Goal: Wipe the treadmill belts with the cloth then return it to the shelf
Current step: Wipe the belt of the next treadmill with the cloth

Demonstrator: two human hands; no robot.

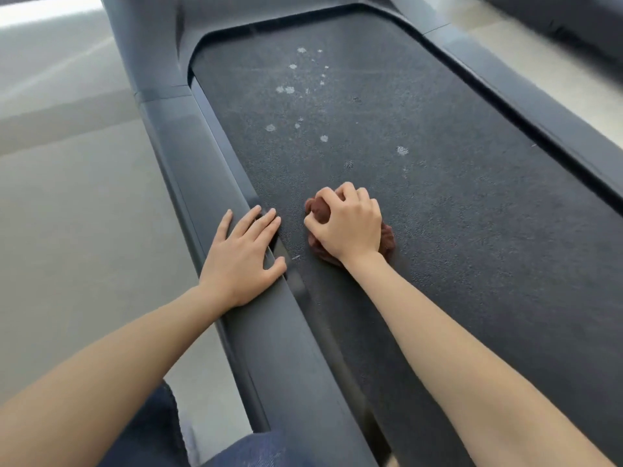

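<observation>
A dark textured treadmill belt [438, 214] runs up the middle of the view, marked with several pale dried spots [290, 90] further up. My right hand [347, 224] grips a bunched reddish-brown cloth [318, 208] and presses it onto the belt near its left edge. My left hand [241, 256] rests flat with straight fingers on the treadmill's left side rail [188, 183], fingertips reaching the belt's edge.
Pale floor [67, 214] lies to the left of the treadmill. The right side rail [539, 106] borders the belt on the far side. Another dark machine [573, 18] sits at the top right. My knees in blue jeans [151, 433] are at the bottom left.
</observation>
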